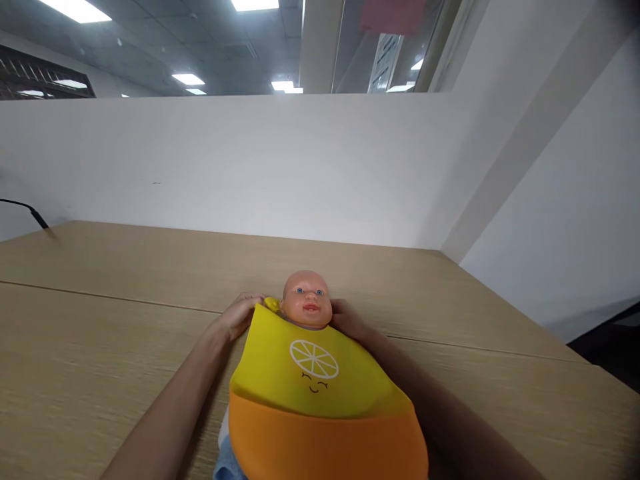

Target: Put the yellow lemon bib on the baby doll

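**A:** How would that bib handle? Left hand (239, 315) has its fingers curled on the neck strap beside the doll (306, 301).

**B:** The bib (320, 393) looks soft, bendy and light, probably a bit grippy. Best held by the strap ends. It's yellow with a lemon face and an orange pocket, draped over the doll on the table (100, 320). Right hand (350, 320) is half hidden, so I can't tell its grip.
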Tool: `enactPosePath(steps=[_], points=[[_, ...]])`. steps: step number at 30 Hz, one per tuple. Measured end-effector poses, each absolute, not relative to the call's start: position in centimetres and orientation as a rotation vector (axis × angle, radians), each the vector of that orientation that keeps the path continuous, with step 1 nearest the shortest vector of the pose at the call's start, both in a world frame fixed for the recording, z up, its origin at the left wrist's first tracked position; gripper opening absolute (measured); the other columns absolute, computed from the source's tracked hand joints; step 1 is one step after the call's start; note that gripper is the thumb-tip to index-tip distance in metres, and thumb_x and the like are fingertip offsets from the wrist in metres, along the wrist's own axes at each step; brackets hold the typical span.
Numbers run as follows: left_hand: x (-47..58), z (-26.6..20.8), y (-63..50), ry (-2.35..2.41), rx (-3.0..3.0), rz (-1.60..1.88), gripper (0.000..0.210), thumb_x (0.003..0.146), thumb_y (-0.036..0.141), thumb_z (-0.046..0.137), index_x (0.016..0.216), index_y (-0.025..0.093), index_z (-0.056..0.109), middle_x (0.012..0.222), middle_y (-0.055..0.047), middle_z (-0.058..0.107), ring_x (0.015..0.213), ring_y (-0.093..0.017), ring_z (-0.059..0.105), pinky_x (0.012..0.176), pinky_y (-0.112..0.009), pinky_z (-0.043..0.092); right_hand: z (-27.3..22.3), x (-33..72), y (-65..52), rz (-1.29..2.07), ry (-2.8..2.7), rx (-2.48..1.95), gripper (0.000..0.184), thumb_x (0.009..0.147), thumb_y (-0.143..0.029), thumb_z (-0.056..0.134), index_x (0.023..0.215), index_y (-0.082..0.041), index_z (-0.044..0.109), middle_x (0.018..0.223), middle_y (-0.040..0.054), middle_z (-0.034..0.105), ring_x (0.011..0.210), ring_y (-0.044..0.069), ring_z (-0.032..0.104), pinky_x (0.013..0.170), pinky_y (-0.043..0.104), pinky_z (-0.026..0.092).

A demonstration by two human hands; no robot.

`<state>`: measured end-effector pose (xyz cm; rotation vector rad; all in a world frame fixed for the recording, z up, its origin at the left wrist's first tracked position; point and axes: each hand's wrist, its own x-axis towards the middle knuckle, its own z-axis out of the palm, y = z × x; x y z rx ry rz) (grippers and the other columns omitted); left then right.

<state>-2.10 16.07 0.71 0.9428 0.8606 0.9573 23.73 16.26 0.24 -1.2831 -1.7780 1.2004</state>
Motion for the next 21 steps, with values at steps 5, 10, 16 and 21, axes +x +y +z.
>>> enactPosePath(steps=[5,10,16,21], points=[[-2.3,0.1,16.5,0.889,1.005,0.876,0.008,0.059,0.018,0.062,0.065,0.014,0.066,0.064,-0.002,0.066,0.057,-0.014,0.057,0.057,-0.024,0.041,1.2,23.8,16.2,1.123,-1.797,-1.398,0.024,0.059,-0.031,0.057,0.066,-0.012,0.070,0.080,0.0076,0.072,0.080,0.028,0.063,0.065,0.034,0.049],[-2.0,0.5,16.5,0.904,0.990,0.839,0.016,0.061,0.022,0.059,0.073,0.013,0.067,0.069,-0.005,0.068,0.061,-0.017,0.059,0.061,-0.027,0.044,1.3,23.9,16.0,0.980,-1.904,-1.479,0.017,0.060,-0.027,0.056,0.056,-0.016,0.067,0.070,0.0036,0.071,0.073,0.026,0.061,0.055,0.028,0.042],[-1.5,1.1,15.9,1.012,1.064,0.863,0.018,0.068,0.028,0.059,0.075,0.013,0.066,0.070,-0.006,0.067,0.062,-0.017,0.057,0.059,-0.028,0.042,2.2,24.2,15.7,0.882,-2.061,-1.473,0.020,0.061,-0.021,0.055,0.070,-0.016,0.072,0.083,0.0051,0.073,0.074,0.025,0.061,0.061,0.029,0.041],[-2.1,0.9,16.2,1.110,1.274,0.903,0.035,0.061,0.017,0.060,0.095,0.015,0.066,0.064,0.001,0.063,0.051,-0.010,0.047,0.050,-0.023,0.033,3.4,25.0,15.5,0.897,-2.168,-1.408,0.028,0.061,-0.017,0.052,0.079,-0.015,0.073,0.088,0.0058,0.073,0.073,0.023,0.060,0.063,0.029,0.042]])
